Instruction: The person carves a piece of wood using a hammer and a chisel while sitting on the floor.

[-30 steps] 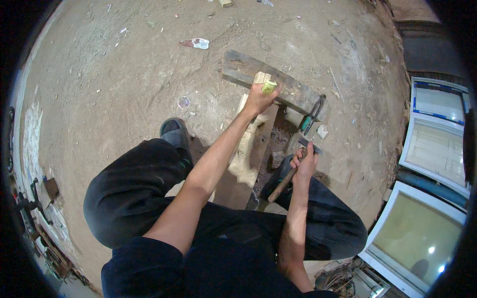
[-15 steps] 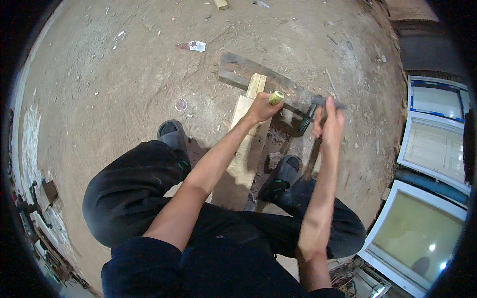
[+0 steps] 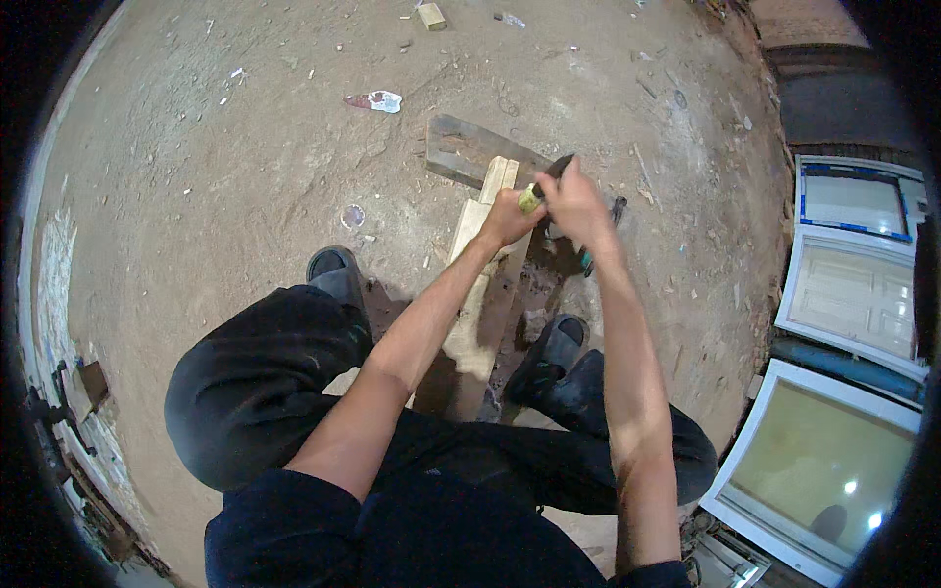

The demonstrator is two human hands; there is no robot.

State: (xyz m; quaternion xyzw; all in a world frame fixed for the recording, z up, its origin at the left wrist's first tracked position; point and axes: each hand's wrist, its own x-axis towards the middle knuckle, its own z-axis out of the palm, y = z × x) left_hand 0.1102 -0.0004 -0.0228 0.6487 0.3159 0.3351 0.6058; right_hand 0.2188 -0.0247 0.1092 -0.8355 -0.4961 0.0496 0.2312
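Note:
My left hand (image 3: 506,220) is wrapped round the yellow-green handle of a chisel (image 3: 530,199), above a pale timber beam (image 3: 477,323). The chisel's blade is hidden under the hand. Close beside it, my right hand (image 3: 580,208) grips a hammer, whose dark head (image 3: 560,167) is at the top of the chisel handle; I cannot tell whether they touch. A stepped cut shows at the beam's far end, which rests on a weathered grey board (image 3: 461,147). A dark clamp with a green handle (image 3: 587,261) is partly covered by my right hand and forearm.
My sandalled feet stand on either side of the beam, the left foot (image 3: 336,271) and the right (image 3: 561,343). White-framed panels (image 3: 814,470) lean along the right side. Litter (image 3: 375,101) and a small wood block (image 3: 431,17) lie on the dirt floor.
My right hand has swung the hammer left, from out beside the clamp to the chisel handle. My left hand has stayed nearly in place on the chisel.

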